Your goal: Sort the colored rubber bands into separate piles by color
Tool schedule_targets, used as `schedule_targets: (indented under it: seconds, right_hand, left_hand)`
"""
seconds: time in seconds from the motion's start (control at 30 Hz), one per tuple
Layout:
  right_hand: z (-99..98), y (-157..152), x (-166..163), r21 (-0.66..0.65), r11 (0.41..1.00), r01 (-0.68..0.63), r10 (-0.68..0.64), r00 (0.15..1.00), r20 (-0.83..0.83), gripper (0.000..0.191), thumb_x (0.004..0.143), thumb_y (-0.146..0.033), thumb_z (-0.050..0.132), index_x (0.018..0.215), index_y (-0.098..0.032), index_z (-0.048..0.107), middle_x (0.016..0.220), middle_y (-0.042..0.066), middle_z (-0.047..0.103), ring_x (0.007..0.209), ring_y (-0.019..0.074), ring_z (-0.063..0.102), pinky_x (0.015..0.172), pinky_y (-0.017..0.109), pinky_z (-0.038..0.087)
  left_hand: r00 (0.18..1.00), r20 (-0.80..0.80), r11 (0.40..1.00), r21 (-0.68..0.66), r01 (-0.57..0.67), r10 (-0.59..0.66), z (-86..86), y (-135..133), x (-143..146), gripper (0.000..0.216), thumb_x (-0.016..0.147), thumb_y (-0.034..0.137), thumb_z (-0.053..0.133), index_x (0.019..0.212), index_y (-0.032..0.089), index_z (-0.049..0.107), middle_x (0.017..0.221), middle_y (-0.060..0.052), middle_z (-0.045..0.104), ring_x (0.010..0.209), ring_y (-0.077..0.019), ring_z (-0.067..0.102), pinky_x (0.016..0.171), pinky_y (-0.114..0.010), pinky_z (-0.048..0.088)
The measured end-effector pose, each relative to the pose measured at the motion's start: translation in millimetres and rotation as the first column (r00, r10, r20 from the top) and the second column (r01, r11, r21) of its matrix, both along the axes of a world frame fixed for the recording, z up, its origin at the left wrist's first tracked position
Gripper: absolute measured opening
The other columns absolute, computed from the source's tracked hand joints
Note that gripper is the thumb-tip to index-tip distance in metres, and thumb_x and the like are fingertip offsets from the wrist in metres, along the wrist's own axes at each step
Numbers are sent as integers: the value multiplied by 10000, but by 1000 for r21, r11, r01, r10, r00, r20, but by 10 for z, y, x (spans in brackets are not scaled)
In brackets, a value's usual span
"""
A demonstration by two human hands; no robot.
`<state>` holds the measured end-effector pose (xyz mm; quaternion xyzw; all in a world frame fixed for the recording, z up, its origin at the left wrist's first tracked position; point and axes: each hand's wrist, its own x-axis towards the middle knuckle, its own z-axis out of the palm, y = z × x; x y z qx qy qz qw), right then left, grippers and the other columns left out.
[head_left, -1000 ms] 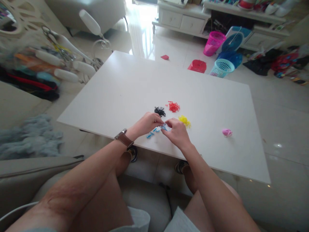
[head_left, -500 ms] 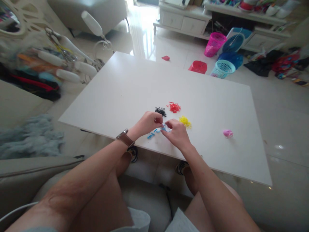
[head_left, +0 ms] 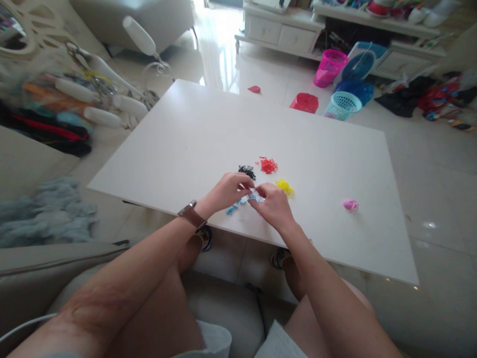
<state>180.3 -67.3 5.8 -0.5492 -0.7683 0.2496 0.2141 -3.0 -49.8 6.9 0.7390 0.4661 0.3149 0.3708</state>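
My left hand (head_left: 235, 188), with a brown-strapped watch (head_left: 193, 216) on its wrist, has its fingers bent inward in a pinch. Facing it, my right hand (head_left: 274, 201) curls its thumb and fingers together, the tips nearly meeting the left ones. Light blue bits (head_left: 254, 197) show between and below the fingertips; whatever is pinched is too small to make out. Loose blue pieces (head_left: 231, 210), apparently small rubber bands, lie by my left hand. Around the hands are a black pile (head_left: 247, 172), a red pile (head_left: 268, 165) and a yellow pile (head_left: 285, 187) of similar small bands.
A pink egg-shaped object (head_left: 351, 205) lies on the white table (head_left: 316, 154) to the right. Beyond the far edge, a red stool-like object (head_left: 304, 102), a light blue basket (head_left: 343, 105) and a pink basket (head_left: 330, 68) stand on the floor. A white lamp (head_left: 139, 37) is at the left.
My left fingertips have lifted slightly and loosened, and more of the light blue bits shows between the hands. The piles stay in place; the view has shifted a little.
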Motion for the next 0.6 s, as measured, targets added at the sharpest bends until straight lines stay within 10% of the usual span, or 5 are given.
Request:
schedule_targets:
  seconds: [0.47, 0.6]
  right_hand:
    - [-53, 6, -6, -53, 996, 73, -83, 973, -216, 177, 748, -285, 759, 885, -195, 693, 857, 34, 685, 795, 195, 655, 775, 348, 565]
    - [-4, 49, 23, -154, 979, 136, -187, 902, -390, 212, 708, -295, 788, 872, -196, 696, 875, 37, 723, 797, 201, 691, 770, 364, 597]
  left_hand:
    - [998, 62, 976, 218, -23, 9, -21, -62, 63, 152, 916, 121, 599, 997, 192, 706, 939, -39, 773, 870, -154, 736, 792, -258, 582]
    - [974, 163, 923, 327, -202, 155, 19, -50, 30, 93, 919, 155, 617, 945, 189, 699, 902, -31, 762, 840, -147, 729, 789, -263, 588]
